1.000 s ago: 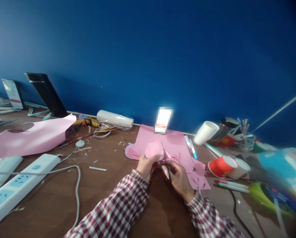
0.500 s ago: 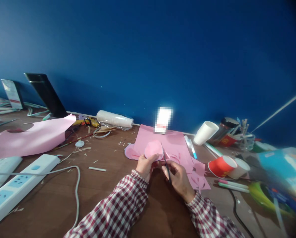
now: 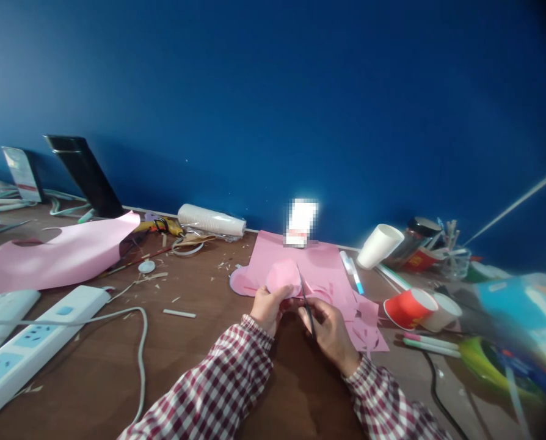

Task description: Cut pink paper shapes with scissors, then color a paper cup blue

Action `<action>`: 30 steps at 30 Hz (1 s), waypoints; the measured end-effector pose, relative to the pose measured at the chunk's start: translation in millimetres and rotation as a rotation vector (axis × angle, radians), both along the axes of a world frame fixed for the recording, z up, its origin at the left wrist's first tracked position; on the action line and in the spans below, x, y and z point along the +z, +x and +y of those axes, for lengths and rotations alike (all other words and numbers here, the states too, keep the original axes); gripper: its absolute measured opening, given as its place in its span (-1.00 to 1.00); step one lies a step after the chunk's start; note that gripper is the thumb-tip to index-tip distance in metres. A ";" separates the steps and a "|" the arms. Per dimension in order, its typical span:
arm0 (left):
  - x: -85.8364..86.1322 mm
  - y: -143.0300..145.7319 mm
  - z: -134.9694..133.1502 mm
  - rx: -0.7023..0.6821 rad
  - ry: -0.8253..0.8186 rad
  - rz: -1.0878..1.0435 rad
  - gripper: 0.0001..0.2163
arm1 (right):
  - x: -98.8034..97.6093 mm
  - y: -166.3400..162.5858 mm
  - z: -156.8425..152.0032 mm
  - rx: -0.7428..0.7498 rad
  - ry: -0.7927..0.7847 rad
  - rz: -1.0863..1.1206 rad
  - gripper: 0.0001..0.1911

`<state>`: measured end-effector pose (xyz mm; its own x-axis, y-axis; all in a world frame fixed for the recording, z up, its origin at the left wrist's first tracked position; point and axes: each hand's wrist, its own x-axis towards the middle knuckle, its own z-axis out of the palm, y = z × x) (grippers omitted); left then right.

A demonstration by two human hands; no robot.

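My left hand [image 3: 269, 305] pinches a roundish piece of pink paper [image 3: 283, 274] between thumb and fingers. My right hand [image 3: 328, 327] grips a pair of dark scissors [image 3: 308, 313], whose narrow blades point up and away along the right edge of that piece. How far the blades are parted is too small to tell. Beneath and beyond both hands lies a larger pink sheet [image 3: 273, 247] with cut scraps [image 3: 364, 327] on its right side. Another rounded pink piece [image 3: 240, 281] sticks out at its left.
A white power strip [image 3: 39, 336] and its cord lie on the left, near a curved pink sheet [image 3: 62, 256]. Sleeved paper cups [image 3: 213, 220] rest by the wall. On the right are a white cup [image 3: 380, 245], a red cup [image 3: 408, 307] and markers [image 3: 431, 344].
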<state>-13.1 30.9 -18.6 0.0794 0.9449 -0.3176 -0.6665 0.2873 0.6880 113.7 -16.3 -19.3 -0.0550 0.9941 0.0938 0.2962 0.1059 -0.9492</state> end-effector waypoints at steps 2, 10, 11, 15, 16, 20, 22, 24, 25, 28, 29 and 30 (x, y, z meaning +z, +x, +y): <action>-0.3 -0.1 0.0 -0.003 0.003 0.001 -0.73 | 0.1 0.0 0.0 -0.001 0.002 0.009 -0.72; -0.2 0.0 0.5 0.017 -0.020 0.014 -0.73 | 1.3 0.5 -1.5 -0.003 0.025 -0.039 -0.72; 0.2 -0.1 0.5 0.019 -0.022 0.012 -0.73 | 1.5 0.4 -1.6 -0.005 0.027 -0.039 -0.72; 0.8 -0.5 0.9 0.027 -0.042 0.014 -0.73 | 2.5 -0.2 -1.5 0.001 0.027 -0.030 -0.74; 0.7 -0.6 1.1 0.029 -0.049 0.014 -0.73 | 2.6 -0.3 -1.5 0.002 0.026 -0.027 -0.74; -0.9 -0.5 2.6 0.046 -0.070 0.004 -0.72 | 2.7 -0.3 -1.9 0.005 0.028 -0.033 -0.73; -2.1 -0.1 3.1 0.047 -0.065 0.001 -0.72 | 2.7 -0.5 -2.3 0.011 0.035 -0.037 -0.72; -3.2 0.4 3.2 0.038 -0.050 0.011 -0.71 | 2.7 -1.0 -2.7 0.014 0.039 -0.037 -0.72; -3.6 0.7 3.1 0.035 -0.041 0.020 -0.71 | 2.6 -1.4 -2.9 0.018 0.034 -0.035 -0.71; -3.7 1.3 2.5 0.041 -0.037 0.053 -0.74 | 1.9 -2.4 -2.9 0.024 0.007 -0.033 -0.70; -3.3 1.4 2.3 0.043 -0.039 0.059 -0.75 | 1.4 -2.5 -2.7 0.023 0.000 -0.029 -0.70; -2.8 1.6 2.1 0.041 -0.041 0.062 -0.76 | 0.8 -2.6 -2.4 0.021 -0.004 -0.022 -0.70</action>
<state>-11.6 33.0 -21.4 0.0199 0.9330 -0.3592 -0.6344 0.2895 0.7167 111.1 -18.7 -18.5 -0.0778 0.9931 0.0881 0.3151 0.1083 -0.9429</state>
